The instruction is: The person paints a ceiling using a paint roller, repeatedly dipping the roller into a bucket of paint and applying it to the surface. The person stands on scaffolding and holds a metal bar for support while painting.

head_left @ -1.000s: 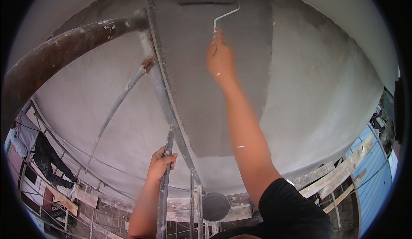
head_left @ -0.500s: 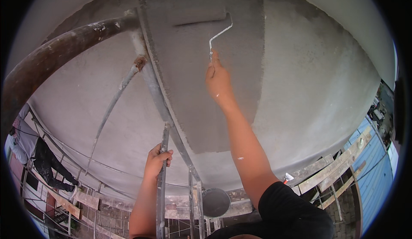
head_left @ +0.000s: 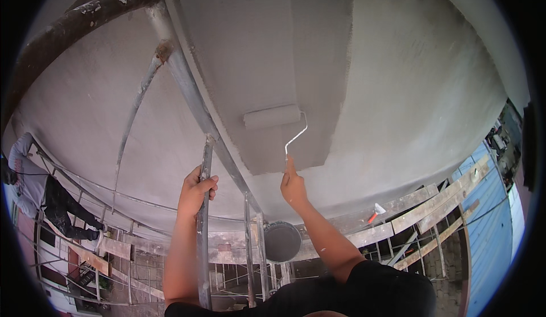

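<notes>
The right hand (head_left: 294, 186), fingers clamped on a paint roller (head_left: 273, 116), presses it against the grey wall (head_left: 398, 89). The left hand (head_left: 196, 191) grips a scaffold pole (head_left: 203, 231), fingers wrapped tight.

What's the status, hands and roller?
Right hand grips the paint roller handle, roller on the wall's darker painted strip. Left hand clamped on a scaffold pole. Nothing blocking the roller.

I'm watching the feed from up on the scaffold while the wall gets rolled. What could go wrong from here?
1. Only the left hand grips the scaffold pole; the right hand reaches out with the paint roller, so balance may be thin.
2. The paint bucket hangs below by the poles; a knock might spill it.
3. A person stands on the scaffold lower left; drips or a dropped roller could fall there.
</notes>
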`<act>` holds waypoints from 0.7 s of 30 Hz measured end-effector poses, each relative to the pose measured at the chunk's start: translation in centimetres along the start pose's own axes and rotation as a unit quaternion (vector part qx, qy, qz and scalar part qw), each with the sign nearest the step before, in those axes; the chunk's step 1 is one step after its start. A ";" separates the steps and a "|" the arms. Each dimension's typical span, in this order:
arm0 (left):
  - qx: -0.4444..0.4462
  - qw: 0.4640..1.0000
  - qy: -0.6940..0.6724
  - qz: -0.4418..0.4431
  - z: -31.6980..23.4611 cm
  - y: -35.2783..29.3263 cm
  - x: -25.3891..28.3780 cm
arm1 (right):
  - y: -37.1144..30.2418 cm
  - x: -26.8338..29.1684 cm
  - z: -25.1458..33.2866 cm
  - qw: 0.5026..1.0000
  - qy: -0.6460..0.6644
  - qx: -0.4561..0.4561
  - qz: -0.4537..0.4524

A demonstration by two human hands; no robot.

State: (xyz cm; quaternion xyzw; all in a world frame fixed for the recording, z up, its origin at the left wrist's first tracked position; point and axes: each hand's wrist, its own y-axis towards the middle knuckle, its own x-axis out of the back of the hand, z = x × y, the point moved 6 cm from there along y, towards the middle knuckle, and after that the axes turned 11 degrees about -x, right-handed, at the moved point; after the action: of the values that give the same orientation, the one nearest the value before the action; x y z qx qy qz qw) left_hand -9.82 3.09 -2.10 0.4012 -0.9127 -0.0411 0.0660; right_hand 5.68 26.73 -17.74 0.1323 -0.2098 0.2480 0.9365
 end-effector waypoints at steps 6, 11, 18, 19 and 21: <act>0.016 0.985 0.170 0.022 -2.3 0.4 -0.8 | -3.5 -3.9 -9.1 0.998 -0.002 -0.057 0.006; -0.004 0.961 0.271 0.056 -2.4 3.7 -1.0 | -4.4 -6.9 -15.3 0.993 -0.021 -0.113 0.027; 0.075 0.951 0.298 0.039 -0.6 10.0 -0.9 | -3.9 -7.6 -17.3 0.922 0.058 -0.360 0.133; 0.072 0.947 0.310 0.034 -0.3 10.3 -1.0 | -4.0 -7.4 -17.5 0.922 0.065 -0.358 0.132; 0.056 0.941 0.334 0.012 -0.9 10.8 -1.3 | -3.4 -6.9 -17.1 0.927 0.082 -0.343 0.132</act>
State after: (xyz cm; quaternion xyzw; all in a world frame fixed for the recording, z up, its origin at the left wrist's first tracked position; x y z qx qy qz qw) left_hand -16.66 11.31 0.06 0.3838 -0.8438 0.1476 0.3448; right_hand 7.60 27.03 -36.44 -0.2464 -0.2201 0.2921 0.8975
